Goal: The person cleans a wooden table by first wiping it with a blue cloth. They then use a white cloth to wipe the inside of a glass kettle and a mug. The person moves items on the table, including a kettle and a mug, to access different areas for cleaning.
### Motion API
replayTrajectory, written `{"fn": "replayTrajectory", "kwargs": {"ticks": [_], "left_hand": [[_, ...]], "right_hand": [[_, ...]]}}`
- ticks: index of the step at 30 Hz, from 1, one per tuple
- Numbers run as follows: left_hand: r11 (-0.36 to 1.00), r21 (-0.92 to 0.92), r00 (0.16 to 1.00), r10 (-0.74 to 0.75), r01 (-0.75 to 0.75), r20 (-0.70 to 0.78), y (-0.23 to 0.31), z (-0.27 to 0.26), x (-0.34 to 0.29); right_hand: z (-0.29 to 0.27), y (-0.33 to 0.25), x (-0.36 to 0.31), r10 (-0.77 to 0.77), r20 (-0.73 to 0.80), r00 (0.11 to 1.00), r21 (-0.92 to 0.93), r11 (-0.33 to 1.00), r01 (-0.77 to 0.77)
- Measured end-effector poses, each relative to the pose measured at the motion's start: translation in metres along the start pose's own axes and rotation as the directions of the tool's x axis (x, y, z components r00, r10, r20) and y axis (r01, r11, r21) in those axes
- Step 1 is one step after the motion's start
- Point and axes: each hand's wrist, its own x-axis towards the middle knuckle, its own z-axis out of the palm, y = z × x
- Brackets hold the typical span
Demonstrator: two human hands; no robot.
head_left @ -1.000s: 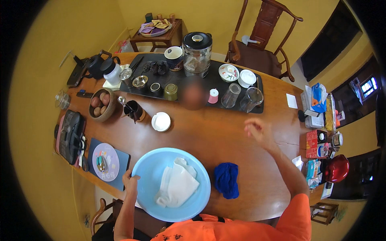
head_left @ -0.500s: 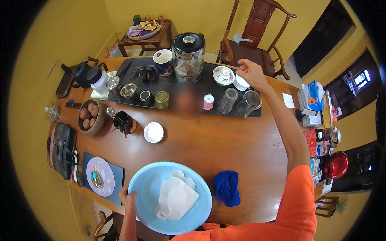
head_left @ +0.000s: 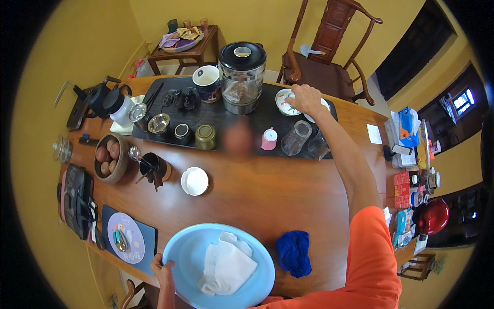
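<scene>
The wooden worktop (head_left: 267, 203) is the largest thing, its shiny brown surface stretching across the view. Along its far side lies a long black tray (head_left: 269, 108). The light blue basin (head_left: 180, 265) sits at the near edge (whether the worktop bears its full weight, I cannot tell). On the tray, near its far edge, stands a clear canister (head_left: 241, 87) with a black lid. A crumpled white cloth (head_left: 226, 265) lies inside the basin, and a bunched blue cloth (head_left: 294, 253) rests on the worktop just right of it. The right hand (head_left: 307, 99) reaches over the tray's right part, fingers bent downward at a patterned white bowl (head_left: 284, 101); whether they pinch it, I cannot tell. The left hand (head_left: 162, 272) is closed around the basin's left rim. That patterned bowl, partly covered by the right hand, stands on the tray. Smaller again is a pink cup (head_left: 269, 139) near the tray's front edge.
</scene>
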Motion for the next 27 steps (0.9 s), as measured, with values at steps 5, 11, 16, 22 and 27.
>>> {"fn": "replayTrajectory", "kwargs": {"ticks": [5,11,16,22,27], "left_hand": [[0.998,0.034,0.998,-0.043,0.044,-0.036,0.006,0.003,-0.003],[0.997,0.069,0.999,-0.022,0.025,-0.043,0.003,0.001,-0.001],[0.998,0.06,0.999,-0.017,0.02,-0.052,0.005,0.003,-0.002],[0.998,0.056,0.999,-0.015,0.017,-0.041,0.008,0.003,-0.003],[0.999,0.038,0.999,-0.008,0.01,-0.039,0.003,0.001,-0.002]], "right_hand": [[0.006,-0.001,0.004,0.014,0.03,0.999,-0.012,1.0,-0.014],[0.004,0.002,0.007,-0.007,0.006,1.0,0.016,1.0,0.007],[-0.004,0.027,0.017,0.14,0.044,0.989,0.382,0.913,-0.146],[-0.023,0.036,0.014,0.293,0.159,0.943,0.716,0.623,-0.314],[-0.011,0.021,0.008,0.153,-0.02,0.988,0.347,0.928,-0.136]]}}
